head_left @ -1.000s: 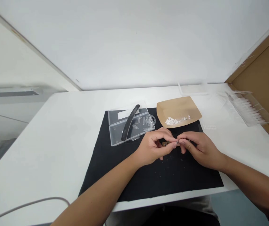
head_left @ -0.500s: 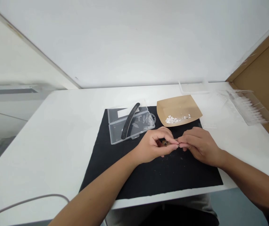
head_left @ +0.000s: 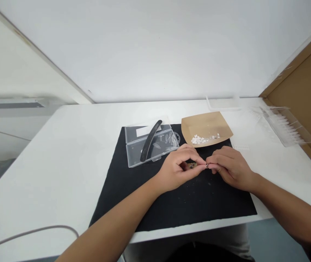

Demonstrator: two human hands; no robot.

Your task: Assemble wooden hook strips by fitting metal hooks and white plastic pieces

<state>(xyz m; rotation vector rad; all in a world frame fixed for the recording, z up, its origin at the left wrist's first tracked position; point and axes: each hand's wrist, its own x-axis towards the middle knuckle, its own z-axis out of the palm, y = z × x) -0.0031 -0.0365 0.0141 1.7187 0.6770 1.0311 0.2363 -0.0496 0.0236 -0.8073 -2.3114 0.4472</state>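
Observation:
My left hand (head_left: 177, 165) is closed in a pinch, its thumb and forefinger meeting at a tiny dark, shiny piece (head_left: 207, 165). From the other side, the fingertips of my right hand (head_left: 230, 167) press together at the same spot, also closed. Behind the left thumb and forefinger a small metallic thing (head_left: 192, 166) shows in part; its kind is hidden by the fingers. Both hands are held over a black mat (head_left: 172, 207) with pale specks on it.
Left of the hands lies an open clear plastic case (head_left: 133, 153) with clear nail tips (head_left: 169, 137) and a curved black nail file (head_left: 150, 142) across it. A brown paper tray (head_left: 207, 122) holds small white pieces (head_left: 199, 139). Clear trays of nail tips (head_left: 287, 125) stand at right.
Both hands stay pinched together at nearly the same place, with only slight finger shifts. The view has moved a little. Case, file and paper tray lie as before.

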